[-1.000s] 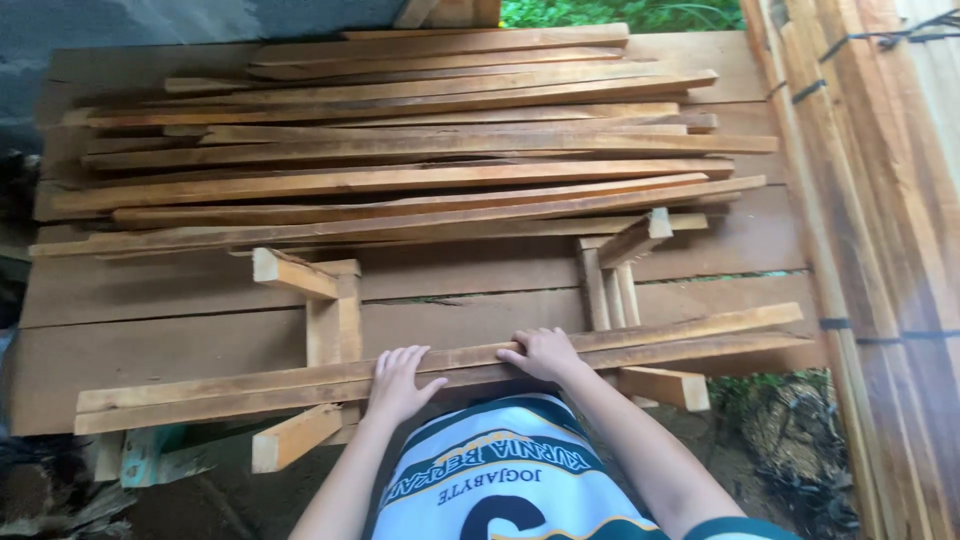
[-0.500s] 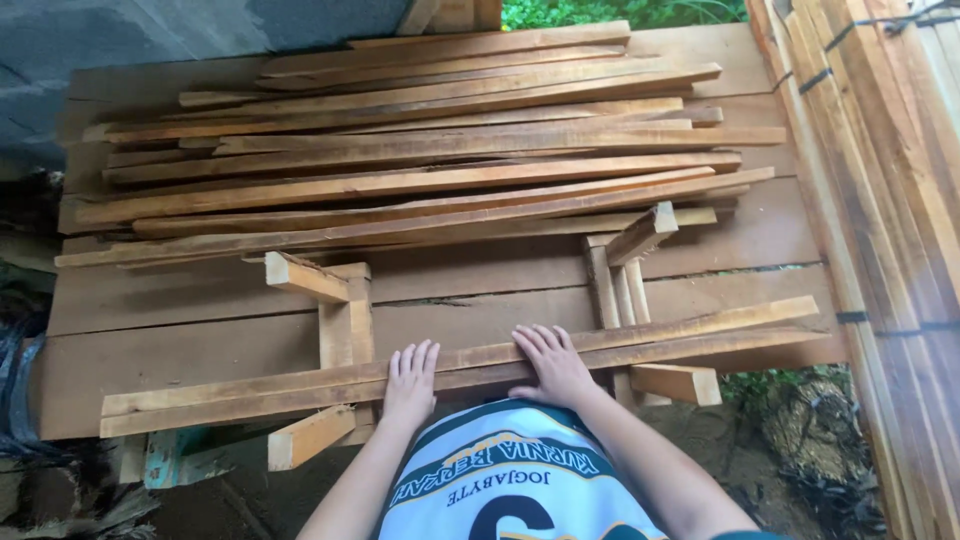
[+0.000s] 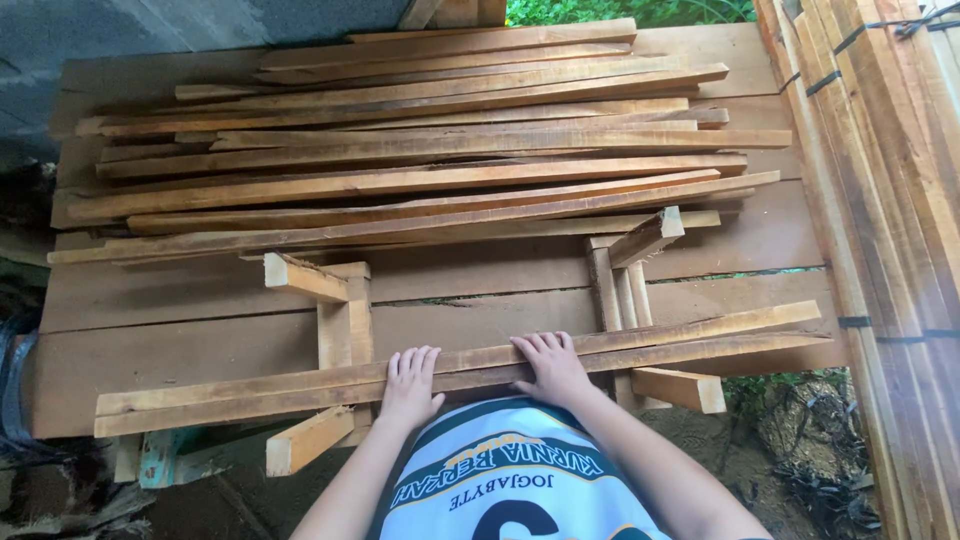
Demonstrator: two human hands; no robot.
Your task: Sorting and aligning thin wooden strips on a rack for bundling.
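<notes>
Outdoors, a rough plank table (image 3: 200,340) sits on bare ground with greenery (image 3: 640,10) at the far edge and a strapped bundle of boards (image 3: 880,200) standing along the right. A loose pile of long thin wooden slats (image 3: 420,160) covers the far half of the table. At the near edge, two long slats (image 3: 640,345) lie side by side across a pair of short wooden cross-pieces, one on the left (image 3: 345,310) and one on the right (image 3: 612,285), running from near left to slightly farther right. The person's left hand (image 3: 410,385) rests flat on these slats with its fingers spread and extended, not curled round anything; the right hand (image 3: 552,365) lies on them just to the right, fingers likewise straight and pressing down on top, thumb tucked at the near side. Neither hand grips; both lie palm-down, touching the wood. By the look of it, the step in hand is squaring the pair together on the supports, and any further move would call for even pressure from both palms so the slats stay parallel and do not slide off the cross-pieces. Compared with a second ago, the hands sit in much the same spot on the slats, the left fingers a little more spread; the view has mainly shifted so the table sits slightly more to the right.
</notes>
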